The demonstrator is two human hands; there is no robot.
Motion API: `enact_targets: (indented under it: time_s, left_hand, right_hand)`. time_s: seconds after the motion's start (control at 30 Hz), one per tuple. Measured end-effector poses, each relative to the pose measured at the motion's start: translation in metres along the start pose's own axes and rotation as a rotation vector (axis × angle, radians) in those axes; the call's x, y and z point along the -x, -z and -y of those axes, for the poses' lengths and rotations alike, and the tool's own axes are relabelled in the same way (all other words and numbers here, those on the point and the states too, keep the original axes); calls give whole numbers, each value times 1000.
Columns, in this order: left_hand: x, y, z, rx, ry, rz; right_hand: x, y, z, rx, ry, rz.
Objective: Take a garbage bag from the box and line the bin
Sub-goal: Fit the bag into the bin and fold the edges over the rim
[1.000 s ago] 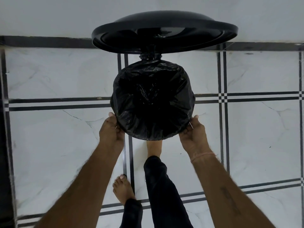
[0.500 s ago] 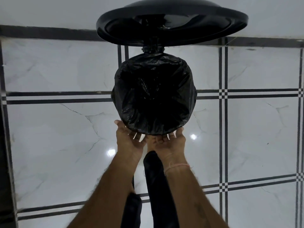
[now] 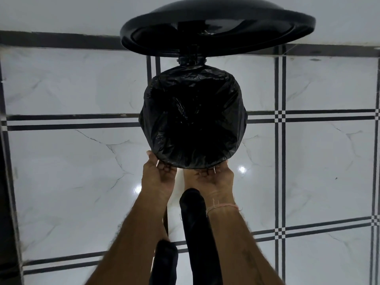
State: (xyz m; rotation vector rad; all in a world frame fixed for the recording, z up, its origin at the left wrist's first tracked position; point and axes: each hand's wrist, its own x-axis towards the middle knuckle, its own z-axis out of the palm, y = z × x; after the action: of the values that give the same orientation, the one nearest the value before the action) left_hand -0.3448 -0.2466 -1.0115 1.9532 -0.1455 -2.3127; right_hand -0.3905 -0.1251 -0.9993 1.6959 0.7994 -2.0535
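Observation:
A round pedal bin stands on the floor with its black lid (image 3: 218,27) raised on the hinge (image 3: 192,59). A black garbage bag (image 3: 193,120) lines it, folded over the whole rim and hiding the bin's walls. My left hand (image 3: 158,177) and right hand (image 3: 209,179) sit side by side at the near edge of the rim. Both palms face up, with fingers curled on the hem of the bag's overhang. The fingertips are tucked under the plastic and partly hidden. No bag box is in view.
The floor (image 3: 82,182) is glossy white marble tile with black stripe lines. A pale wall (image 3: 61,13) rises right behind the bin. My dark trouser leg (image 3: 193,223) reaches toward the bin's base between my forearms. A dark edge (image 3: 6,202) runs along the left.
My hands have slid from the left and right sides of the rim to its near edge, ending close together under the bag's overhang. The lid stays up.

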Motion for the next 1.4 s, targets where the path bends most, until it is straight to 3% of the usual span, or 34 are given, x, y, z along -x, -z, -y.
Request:
enact_targets:
  time_s: [0.33,0.5,0.77,1.0,1.23,1.4]
  left_hand:
    - [4,-1,4,-35,44,60]
    - [-10,0,-8,-21,-9,88]
    - [-14,-8,-44,-257,-70,165]
    - [-22,-11,-58,-389,19,134]
    - [-26,-11,-64,-413,77,166]
    - [-32,-7,-67,-378,-38,208]
  right_hand:
    - [6,-13,-6,-27,-27,-157]
    - [15,-19,9,-11,-34,-98]
    - [-13,-35,70,215,32,-14]
    - [-38,-28,76,327,39,40]
    - [-44,-27,86,359,-3,101]
    - [-48,-37,97,353,42,123]
